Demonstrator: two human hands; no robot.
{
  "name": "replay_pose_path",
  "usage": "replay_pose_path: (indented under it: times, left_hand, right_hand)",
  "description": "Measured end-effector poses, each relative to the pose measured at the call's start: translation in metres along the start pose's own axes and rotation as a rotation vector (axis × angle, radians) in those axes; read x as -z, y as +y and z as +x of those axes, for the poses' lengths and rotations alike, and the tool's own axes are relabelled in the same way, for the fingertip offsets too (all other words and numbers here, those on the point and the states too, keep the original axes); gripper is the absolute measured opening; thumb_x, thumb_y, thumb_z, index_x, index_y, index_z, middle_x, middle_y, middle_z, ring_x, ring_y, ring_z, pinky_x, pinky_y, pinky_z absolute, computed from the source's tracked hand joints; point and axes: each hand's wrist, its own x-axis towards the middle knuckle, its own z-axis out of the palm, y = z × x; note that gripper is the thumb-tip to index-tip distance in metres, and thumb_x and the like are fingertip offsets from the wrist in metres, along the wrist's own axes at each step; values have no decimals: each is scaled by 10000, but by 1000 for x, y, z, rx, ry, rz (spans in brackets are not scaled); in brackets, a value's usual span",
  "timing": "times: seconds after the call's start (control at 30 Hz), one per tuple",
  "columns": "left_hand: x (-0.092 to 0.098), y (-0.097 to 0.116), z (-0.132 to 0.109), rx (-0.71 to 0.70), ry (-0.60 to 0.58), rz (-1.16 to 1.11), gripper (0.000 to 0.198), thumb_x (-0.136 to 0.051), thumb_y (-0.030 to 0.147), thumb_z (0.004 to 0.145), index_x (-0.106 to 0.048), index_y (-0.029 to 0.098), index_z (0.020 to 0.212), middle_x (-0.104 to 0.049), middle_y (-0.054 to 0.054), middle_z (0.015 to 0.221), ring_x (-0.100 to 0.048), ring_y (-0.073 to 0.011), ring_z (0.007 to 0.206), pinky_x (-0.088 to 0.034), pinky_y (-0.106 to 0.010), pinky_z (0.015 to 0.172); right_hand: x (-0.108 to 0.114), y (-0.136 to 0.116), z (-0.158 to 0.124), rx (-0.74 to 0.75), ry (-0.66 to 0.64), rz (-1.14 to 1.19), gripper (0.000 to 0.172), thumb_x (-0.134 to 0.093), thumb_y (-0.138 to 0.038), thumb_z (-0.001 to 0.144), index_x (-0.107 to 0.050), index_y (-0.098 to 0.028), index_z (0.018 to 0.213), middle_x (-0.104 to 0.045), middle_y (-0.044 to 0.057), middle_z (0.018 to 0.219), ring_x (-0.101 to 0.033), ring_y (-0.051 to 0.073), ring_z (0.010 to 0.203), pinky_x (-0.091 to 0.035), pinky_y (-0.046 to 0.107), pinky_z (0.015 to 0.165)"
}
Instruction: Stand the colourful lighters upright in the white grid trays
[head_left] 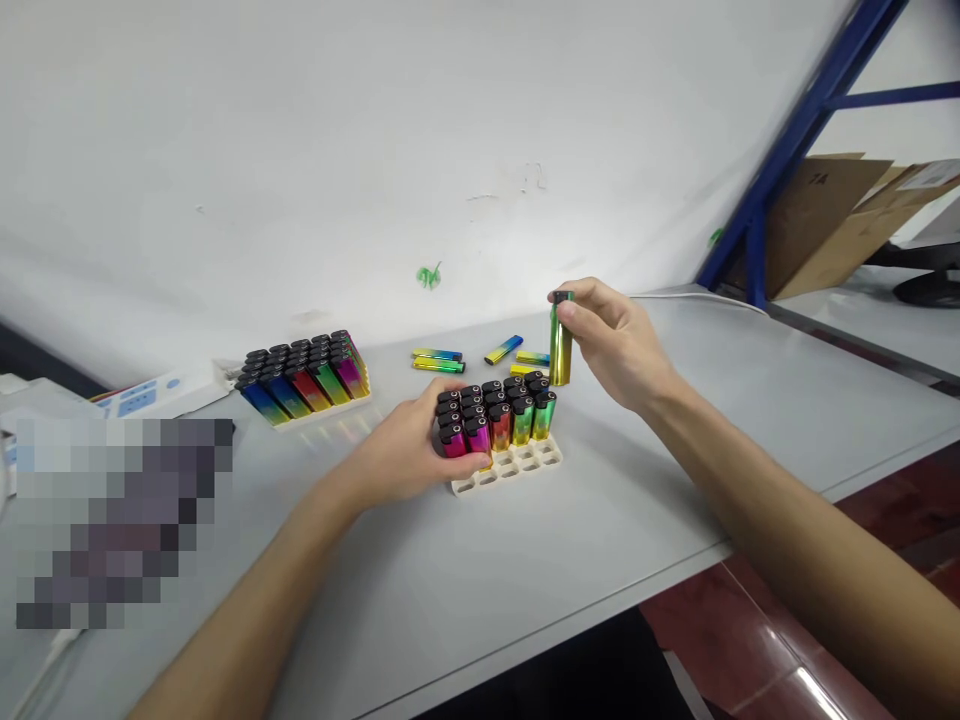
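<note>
A green and gold lighter point(560, 350) is pinched upright between the thumb and fingers of my right hand point(611, 345), just above the right rear of a cream rack point(529, 462). Several lighters with black tops stand in that rack, coloured magenta, red and green, and the front row of slots shows bare. Wrapped around the rack's left end is my left hand point(412, 445), its thumb in front by the magenta lighters point(478, 436) and its fingers partly hidden behind. Loose lighters point(439, 364) in blue, yellow and green lie flat on the table behind the rack.
A second rack packed with lighters point(307, 378) stands at the back left, beside a white box point(142, 400). On the left, something is pixelated. The grey table point(600, 540) meets a white wall behind. Blue metal framing point(780, 150) and cardboard boxes point(832, 220) are at the right.
</note>
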Motion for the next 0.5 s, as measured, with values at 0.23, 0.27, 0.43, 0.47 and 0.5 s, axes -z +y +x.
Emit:
replay_pose_path:
  times: [0.23,0.27,0.43,0.47,0.5]
  left_hand:
    - [0,-2,2,-14,76,-3,631,-691,440,748,-400,274,1282,-681,10,936,-641,-176,762,-497,-278,655]
    - [0,-3,2,-12,81,-6,623,-687,435,750,-401,272,1280,-680,10,932,-640,-176,753,-495,-276,642]
    - [0,-3,2,-7,81,-7,630,-684,450,752,-400,275,1286,-680,14,921,-644,-180,743,-498,-276,625]
    - [0,-3,2,-7,80,-7,633,-684,455,750,-402,277,1288,-682,13,935,-647,-183,755,-501,-279,630]
    - [0,-4,2,-8,80,-8,636,-685,456,750,-402,278,1291,-683,11,946,-650,-186,764,-503,-280,635]
  right_hand:
    - [-21,-7,-24,177,-232,-210,232,-745,-372,775,-592,-227,869,-621,16,862,-604,168,811,-499,336,775]
    - [-23,-6,-26,225,-256,-265,226,-750,-354,772,-591,-222,865,-625,16,868,-601,172,825,-494,340,785]
    - [-27,3,-28,453,-362,-510,226,-763,-328,771,-593,-212,865,-632,26,908,-556,198,894,-457,365,821]
    - [-27,5,-27,474,-362,-529,229,-763,-335,772,-595,-213,867,-625,32,928,-551,203,911,-452,372,835]
    - [-27,5,-27,484,-355,-541,233,-764,-345,772,-598,-213,867,-614,38,949,-546,208,929,-448,376,845]
